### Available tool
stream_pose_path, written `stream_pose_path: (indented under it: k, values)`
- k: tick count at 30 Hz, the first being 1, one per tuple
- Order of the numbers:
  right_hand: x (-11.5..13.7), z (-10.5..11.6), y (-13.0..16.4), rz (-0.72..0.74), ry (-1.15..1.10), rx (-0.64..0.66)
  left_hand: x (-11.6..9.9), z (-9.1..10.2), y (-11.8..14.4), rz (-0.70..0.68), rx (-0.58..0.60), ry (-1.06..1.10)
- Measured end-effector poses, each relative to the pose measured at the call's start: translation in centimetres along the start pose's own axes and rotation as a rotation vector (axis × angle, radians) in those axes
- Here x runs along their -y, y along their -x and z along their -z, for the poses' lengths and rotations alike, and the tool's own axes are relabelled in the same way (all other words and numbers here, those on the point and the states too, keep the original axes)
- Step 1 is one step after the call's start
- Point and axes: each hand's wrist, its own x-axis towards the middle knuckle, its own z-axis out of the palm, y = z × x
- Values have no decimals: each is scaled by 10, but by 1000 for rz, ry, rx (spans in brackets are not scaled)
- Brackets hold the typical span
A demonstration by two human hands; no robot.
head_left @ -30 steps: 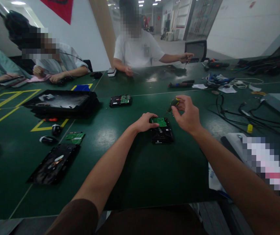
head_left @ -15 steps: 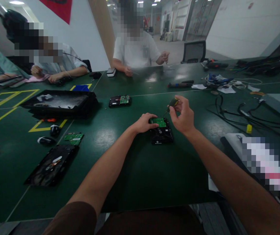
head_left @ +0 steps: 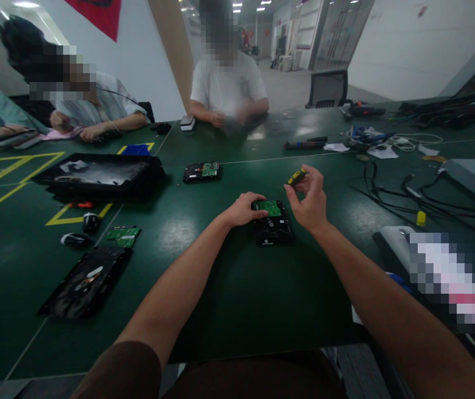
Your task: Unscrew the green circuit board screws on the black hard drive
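Observation:
A black hard drive (head_left: 273,229) lies on the green table in front of me, its green circuit board (head_left: 271,208) facing up at the far end. My left hand (head_left: 249,209) grips the drive's left side, with the thumb across the board. Above the drive's far right corner, my right hand (head_left: 310,195) holds a yellow and black screwdriver (head_left: 296,177) between thumb and fingers. The screwdriver's handle tilts up to the right. Its tip is too small to make out clearly, near the thumb.
Left of me lie an opened black drive (head_left: 88,282), a loose circuit board (head_left: 124,236) and a stack of black trays (head_left: 100,174). Another hard drive (head_left: 202,171) rests further back. Black cables (head_left: 412,191) and a grey metal box (head_left: 474,177) are at right. Co-workers sit across the table.
My right hand has tipped the screwdriver flatter and lifted its tip away from the drive. My left hand keeps its grip. The person opposite has lowered a raised hand.

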Motion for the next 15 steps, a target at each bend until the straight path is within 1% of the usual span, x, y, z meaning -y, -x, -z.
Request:
stream_pose_path:
  k: [3, 9, 15]
  values:
    - [0, -1, -1, -2, 42, -47, -2, 0, -1, 2, 15, 5]
    - [1, -1, 2, 36, -83, 18, -1, -1, -2, 1, 29, 14]
    - [-3, 1, 4, 11, 36, -9, -1, -1, -1, 5, 37, 18]
